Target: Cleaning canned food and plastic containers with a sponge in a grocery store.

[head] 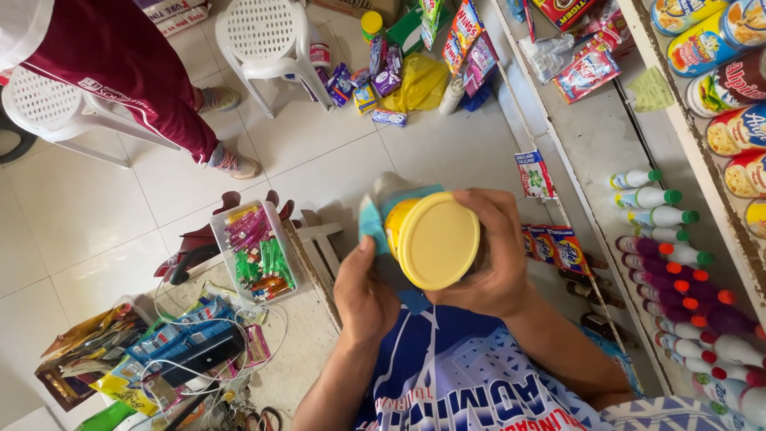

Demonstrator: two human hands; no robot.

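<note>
open white tiled floor (96, 215) lies to the left, hemmed by two white plastic chairs (271, 40) and a person's maroon-trousered leg (136, 72), while the clear plastic tub of small coloured packets (255, 251) below and the white shelf of coloured-capped bottles (678, 271) on the right crowd both sides.

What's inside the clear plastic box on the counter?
The clear plastic box holds small packets in pink, green, yellow and orange, heaped together. Whatever lies beneath the top layer is covered.

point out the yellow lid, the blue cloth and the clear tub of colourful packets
yellow lid (437, 241), head view, middle of its flat top.
blue cloth (369, 223), head view, fold by the left thumb.
clear tub (220, 217), head view, its near-left rim corner.
</note>
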